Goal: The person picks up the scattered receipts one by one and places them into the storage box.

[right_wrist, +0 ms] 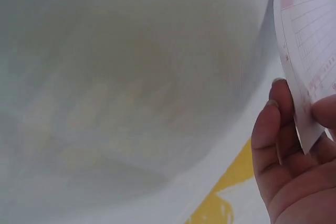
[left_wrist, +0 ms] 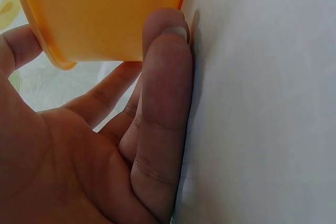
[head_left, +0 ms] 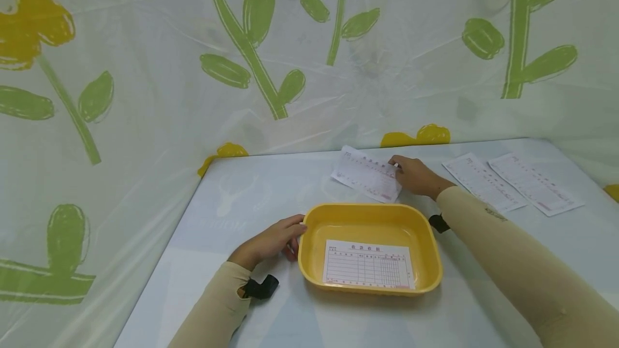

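A yellow plastic basin (head_left: 369,214) stands on the table, with a printed receipt slip (head_left: 368,265) lying flat inside. My left hand (head_left: 273,240) holds the basin at its left end. The left wrist view has the thumb by the rim and fingers (left_wrist: 165,87) against the outer wall. Beyond the basin's far side, my right hand (head_left: 418,176) pinches another receipt slip (head_left: 365,171) by its right edge. In the right wrist view this slip (right_wrist: 310,35) is bent slightly, between the thumb and fingers (right_wrist: 266,129).
Two more receipt slips, a nearer one (head_left: 483,181) and a farther-right one (head_left: 534,182), lie side by side on the table (head_left: 217,262) at the right. A flower-printed curtain (head_left: 159,69) hangs behind the table's far edge and along the left side.
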A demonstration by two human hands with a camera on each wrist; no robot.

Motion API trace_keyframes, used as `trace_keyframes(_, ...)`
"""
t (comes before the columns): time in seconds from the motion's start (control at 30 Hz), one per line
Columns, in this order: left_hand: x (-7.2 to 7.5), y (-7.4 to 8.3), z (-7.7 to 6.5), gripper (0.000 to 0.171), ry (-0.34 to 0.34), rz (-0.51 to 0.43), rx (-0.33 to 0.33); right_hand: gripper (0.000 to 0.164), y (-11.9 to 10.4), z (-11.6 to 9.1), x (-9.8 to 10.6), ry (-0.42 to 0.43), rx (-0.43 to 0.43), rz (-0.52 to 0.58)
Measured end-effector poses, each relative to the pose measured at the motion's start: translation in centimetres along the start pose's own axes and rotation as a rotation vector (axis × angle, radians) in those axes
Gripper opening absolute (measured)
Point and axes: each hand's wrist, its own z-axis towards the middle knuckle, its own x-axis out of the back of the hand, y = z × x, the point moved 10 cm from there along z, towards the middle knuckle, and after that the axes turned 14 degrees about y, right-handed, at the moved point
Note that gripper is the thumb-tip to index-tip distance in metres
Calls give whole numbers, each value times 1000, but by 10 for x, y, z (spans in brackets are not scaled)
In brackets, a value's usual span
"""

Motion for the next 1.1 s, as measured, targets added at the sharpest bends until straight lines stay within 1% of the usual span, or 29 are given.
trace_keyframes(0.2,-1,0,0,47,0,-4,-3,39,6,-10,13,57,-40,46)
trace_keyframes(0.47,0,-2,0,47,3,-4,-8,39,7,-24,31,158,-39,89)
trace_keyframes(0.67,-1,-3,2,46,-3,-12,-4,41,8,-36,41,217,-44,101)
trace_keyframes(1.0,0,-4,1,48,0,-19,-4,44,-1,-57,54,305,-41,150)
trace_keyframes(1.1,0,-3,1,48,2,-20,-6,44,-5,-63,58,335,-27,163)
